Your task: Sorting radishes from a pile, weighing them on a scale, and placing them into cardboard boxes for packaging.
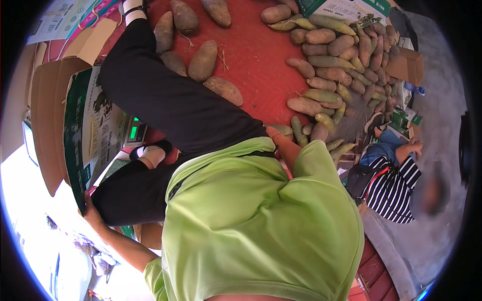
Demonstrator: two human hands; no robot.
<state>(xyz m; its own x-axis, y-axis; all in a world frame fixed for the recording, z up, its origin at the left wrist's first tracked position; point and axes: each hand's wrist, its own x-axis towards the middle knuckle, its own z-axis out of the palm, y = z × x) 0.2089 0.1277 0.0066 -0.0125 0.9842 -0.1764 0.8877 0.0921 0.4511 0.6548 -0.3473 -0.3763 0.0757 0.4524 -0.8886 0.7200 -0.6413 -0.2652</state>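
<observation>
My left hand [91, 212] grips the lower corner of a green and white cardboard box [80, 125], thumb on the near side and the other fingers largely hidden. The box's brown flaps [47, 120] stand spread outward. A scale with a lit green display [134, 131] shows beside it. My right hand [272, 132] is by my black-trousered thigh, next to the heap of root vegetables; its fingers are mostly hidden. Several big brown root vegetables [203, 60] lie apart on the red surface [258, 65], beyond my leg.
A large heap of brown and greenish root vegetables [329, 72] covers the right side. Another green and white box [346, 9] stands at its far end. At the right, a person in a striped top [389, 188] is low beside the heap. An open brown carton [407, 65] lies nearby.
</observation>
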